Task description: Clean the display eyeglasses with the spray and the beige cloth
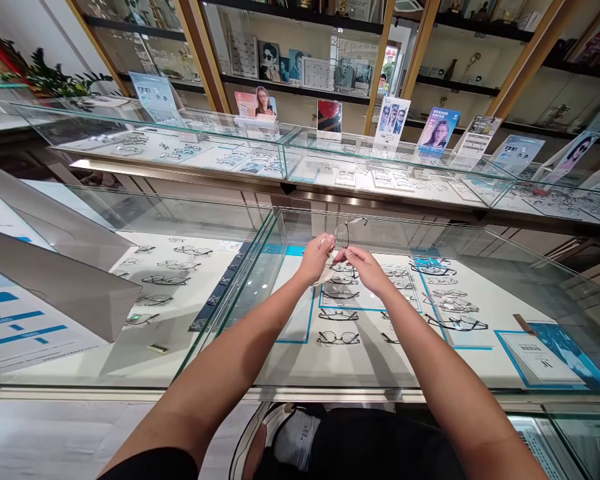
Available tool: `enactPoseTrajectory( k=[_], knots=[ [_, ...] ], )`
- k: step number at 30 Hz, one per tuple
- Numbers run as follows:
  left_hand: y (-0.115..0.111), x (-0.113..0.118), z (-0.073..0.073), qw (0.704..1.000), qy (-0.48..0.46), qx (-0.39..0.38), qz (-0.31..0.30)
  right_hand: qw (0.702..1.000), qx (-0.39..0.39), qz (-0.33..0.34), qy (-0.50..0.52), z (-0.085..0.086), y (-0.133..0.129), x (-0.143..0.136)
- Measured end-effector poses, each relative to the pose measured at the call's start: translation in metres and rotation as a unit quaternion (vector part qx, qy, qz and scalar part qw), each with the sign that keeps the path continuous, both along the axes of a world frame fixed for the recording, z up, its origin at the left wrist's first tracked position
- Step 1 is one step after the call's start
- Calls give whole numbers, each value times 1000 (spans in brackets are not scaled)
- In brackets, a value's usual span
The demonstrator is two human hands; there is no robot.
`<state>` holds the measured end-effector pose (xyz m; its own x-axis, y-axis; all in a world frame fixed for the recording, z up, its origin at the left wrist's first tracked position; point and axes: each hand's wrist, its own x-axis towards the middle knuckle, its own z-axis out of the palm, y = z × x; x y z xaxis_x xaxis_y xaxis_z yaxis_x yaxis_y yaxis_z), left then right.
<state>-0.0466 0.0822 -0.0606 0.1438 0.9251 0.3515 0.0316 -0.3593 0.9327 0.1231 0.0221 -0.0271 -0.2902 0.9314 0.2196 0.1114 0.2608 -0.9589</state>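
Observation:
A pair of eyeglasses (349,233) with thin dark rims is raised above the glass display case, one temple sticking out to the upper right. My left hand (316,259) is closed on its left side. Against its lower edge, my right hand (364,265) pinches with thumb and finger; the exact contact is small and partly hidden. A pale beige cloth (324,276) hangs below my left hand, between the two hands. Under my hands, rows of glasses lie on the white case floor, including a dark round pair (339,337).
Glass walls (225,300) divide the case, and more frames lie in the left section (165,281). Large folded cards (35,313) stand at the left. Behind runs a second glass counter (280,160) topped with upright advert cards (393,123). A blue-edged card (545,357) lies at right.

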Motion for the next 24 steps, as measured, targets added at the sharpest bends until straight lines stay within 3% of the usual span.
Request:
enactPoseTrajectory(
  k=[11,19,24],
  knots=[
    [-5,1,1,1000,19,-17,11,999,-9,-26,21,-1,4,6],
    [-3,0,-3,996,43,10,79,998,-21,-43,38,0,6,11],
    [-8,-1,3,994,96,30,35,996,-22,-49,67,-2,7,10]
  ],
)
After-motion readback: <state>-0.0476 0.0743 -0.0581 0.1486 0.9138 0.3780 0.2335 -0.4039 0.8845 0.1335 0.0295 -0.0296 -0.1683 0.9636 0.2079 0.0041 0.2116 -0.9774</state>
